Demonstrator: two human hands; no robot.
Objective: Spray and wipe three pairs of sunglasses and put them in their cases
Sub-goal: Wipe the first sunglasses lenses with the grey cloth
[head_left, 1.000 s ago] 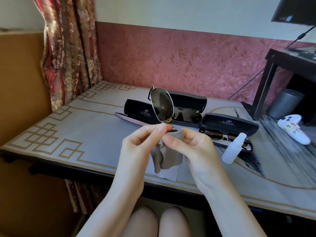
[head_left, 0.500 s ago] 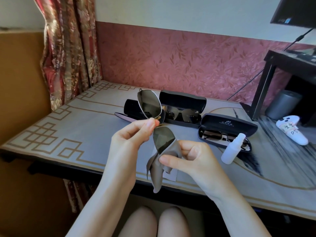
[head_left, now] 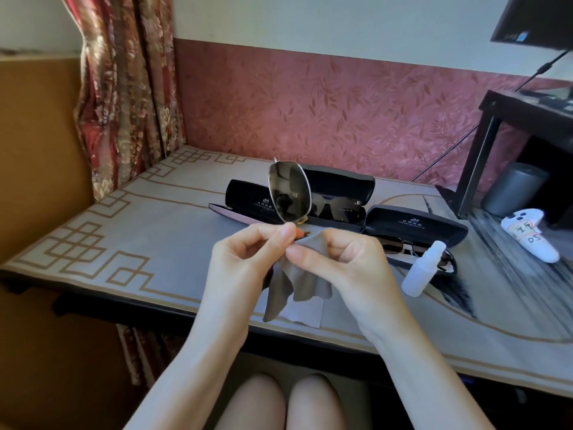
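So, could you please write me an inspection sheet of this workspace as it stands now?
Surface: patterned table, with the job's things grouped at its far middle.
Job's things: sunglasses held up over the table; grey cloth bunched just below them; spray bottle upright; left case open; middle case and right case open, each holding a pair.
Clutter: white controller; pale sheet under the cloth.
Hands: left hand pinches the sunglasses; right hand pinches the cloth.
Cables: black cable slanting down the wall.
Surroundings: curtain, black stand, grey cylinder.
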